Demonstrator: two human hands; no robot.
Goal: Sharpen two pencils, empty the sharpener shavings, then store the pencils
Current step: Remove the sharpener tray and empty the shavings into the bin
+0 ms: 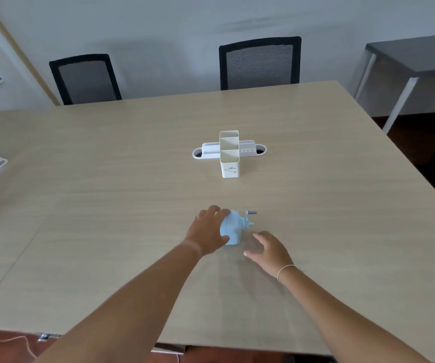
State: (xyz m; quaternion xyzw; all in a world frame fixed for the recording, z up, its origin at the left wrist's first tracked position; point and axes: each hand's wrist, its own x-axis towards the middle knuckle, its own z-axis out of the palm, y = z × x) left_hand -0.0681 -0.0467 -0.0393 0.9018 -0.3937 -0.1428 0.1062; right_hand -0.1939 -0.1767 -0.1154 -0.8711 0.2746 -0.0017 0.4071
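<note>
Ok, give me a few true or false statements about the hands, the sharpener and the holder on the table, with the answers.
1. The left hand rests on the light blue crank pencil sharpener. True.
2. The right hand grips the crank. False: it is open beside the sharpener, off the crank.
3. Pencils stand in the white divided pencil holder. False: no pencils show in it.
4. The holder stands farther from the person than the sharpener on the light wood table. True.

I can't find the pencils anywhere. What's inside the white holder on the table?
The white holder shows two open compartments; as far as the walls let one see, both look empty, with no pencils sticking out. The compartment bottoms are hidden by the walls.
</note>
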